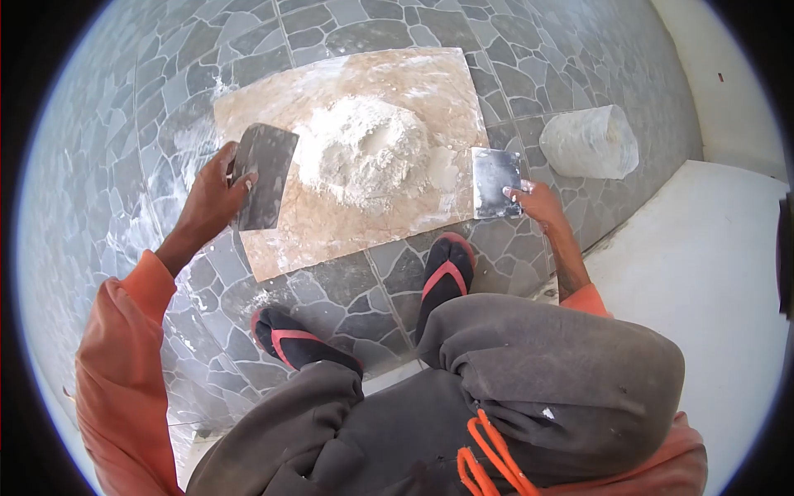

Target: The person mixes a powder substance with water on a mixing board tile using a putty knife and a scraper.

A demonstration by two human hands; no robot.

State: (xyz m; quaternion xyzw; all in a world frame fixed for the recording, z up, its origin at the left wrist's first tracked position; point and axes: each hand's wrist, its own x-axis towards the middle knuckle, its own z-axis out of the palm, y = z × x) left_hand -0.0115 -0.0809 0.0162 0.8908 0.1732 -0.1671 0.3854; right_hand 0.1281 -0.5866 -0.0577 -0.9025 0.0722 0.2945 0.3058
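Observation:
A mound of white powder point(364, 153), with a hollow near its top, lies on a tan square board point(306, 248) on the floor. My left hand point(217, 190) is closed around the edge of a dark grey flat scraper point(270, 178), held over the board's left side. On the opposite side, my right hand point(539, 202) pinches a smaller metal flat scraper point(496, 178) smeared with white, close to the board's right edge. White residue marks the right thumb.
A whitish cylindrical container point(579, 145) lies on its side at the right. My feet in sandals point(447, 269) stand just in front of the board. Grey stone-patterned tiles point(331, 289) cover the floor, and a white wall point(719, 74) rises at the far right.

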